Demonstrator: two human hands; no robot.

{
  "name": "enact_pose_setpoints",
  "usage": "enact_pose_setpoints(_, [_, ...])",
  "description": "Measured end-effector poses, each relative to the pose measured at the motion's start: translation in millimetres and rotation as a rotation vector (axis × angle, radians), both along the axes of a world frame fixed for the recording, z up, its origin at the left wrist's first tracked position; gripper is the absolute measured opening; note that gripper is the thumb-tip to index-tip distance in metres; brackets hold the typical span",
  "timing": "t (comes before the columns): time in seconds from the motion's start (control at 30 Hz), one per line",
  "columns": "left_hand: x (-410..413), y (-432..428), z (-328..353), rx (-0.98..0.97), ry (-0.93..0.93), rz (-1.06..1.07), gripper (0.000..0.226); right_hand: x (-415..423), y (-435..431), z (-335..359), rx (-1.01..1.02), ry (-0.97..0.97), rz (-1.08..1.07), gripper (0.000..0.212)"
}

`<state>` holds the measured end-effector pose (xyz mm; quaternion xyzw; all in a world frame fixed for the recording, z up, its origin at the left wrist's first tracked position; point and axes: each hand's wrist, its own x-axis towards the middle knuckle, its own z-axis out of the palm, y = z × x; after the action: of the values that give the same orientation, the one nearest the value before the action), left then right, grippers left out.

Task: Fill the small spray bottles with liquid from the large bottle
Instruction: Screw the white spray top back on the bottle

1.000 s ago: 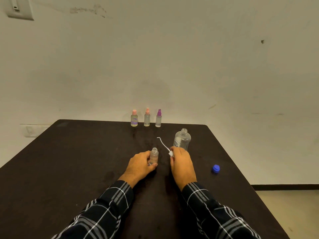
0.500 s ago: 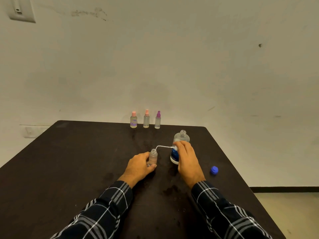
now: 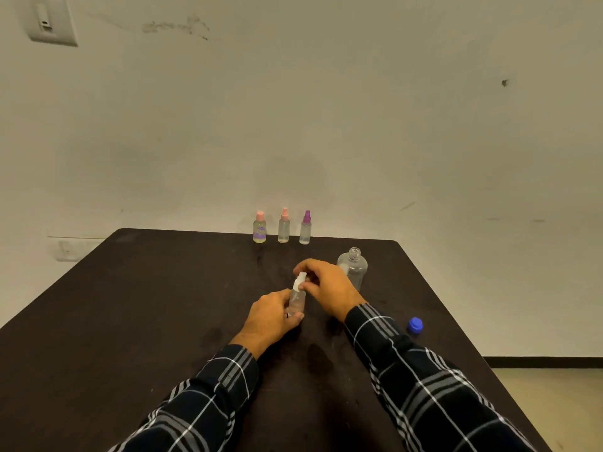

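Observation:
My left hand (image 3: 272,318) grips a small clear spray bottle (image 3: 297,301) standing upright on the dark table (image 3: 130,321). My right hand (image 3: 326,285) holds the white spray head (image 3: 300,281) on top of that bottle's neck; its dip tube is out of sight. The large clear bottle (image 3: 353,267) stands uncapped just behind and right of my right hand. Its blue cap (image 3: 415,325) lies on the table to the right.
Three small capped spray bottles stand in a row at the table's far edge: two with pink tops (image 3: 259,227) (image 3: 284,226) and one with a purple top (image 3: 305,228). The table's right edge runs close to the blue cap.
My right hand has carried the white spray head leftwards from beside the large bottle and set it over the small bottle's neck. The left hand has stayed on the small bottle.

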<state>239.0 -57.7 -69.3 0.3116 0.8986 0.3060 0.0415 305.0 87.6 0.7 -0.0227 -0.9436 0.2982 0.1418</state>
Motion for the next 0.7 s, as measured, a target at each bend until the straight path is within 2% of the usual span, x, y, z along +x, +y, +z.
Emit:
enact_pose_setpoints(0.17, [0.3, 0.8, 0.7, -0.003, -0.003, -0.015, 0.032, -1.9, 7.7, 9.2, 0.059, -0.096, 0.035, 0.027])
enact_pose_setpoints(0.4, [1.8, 1.6, 5.9, -0.052, 0.017, -0.009, 0.022, -14.7, 6.0, 38.8, 0.523, -0.185, 0.263, 0.025])
enact_pose_setpoints(0.5, [1.8, 1.5, 6.1, -0.054, 0.033, -0.009, 0.021, -22.7, 4.0, 44.9, 0.616, -0.235, 0.325, 0.026])
enact_pose_setpoints(0.6, [1.4, 1.7, 5.7, -0.043, 0.020, -0.014, 0.027, -23.3, 8.3, 48.6, 0.550, -0.242, 0.325, 0.022])
enact_pose_setpoints(0.7, [0.2, 2.2, 4.6, -0.040, 0.023, -0.019, 0.031, -21.9, 15.7, 45.6, 0.301, -0.280, 0.232, 0.025])
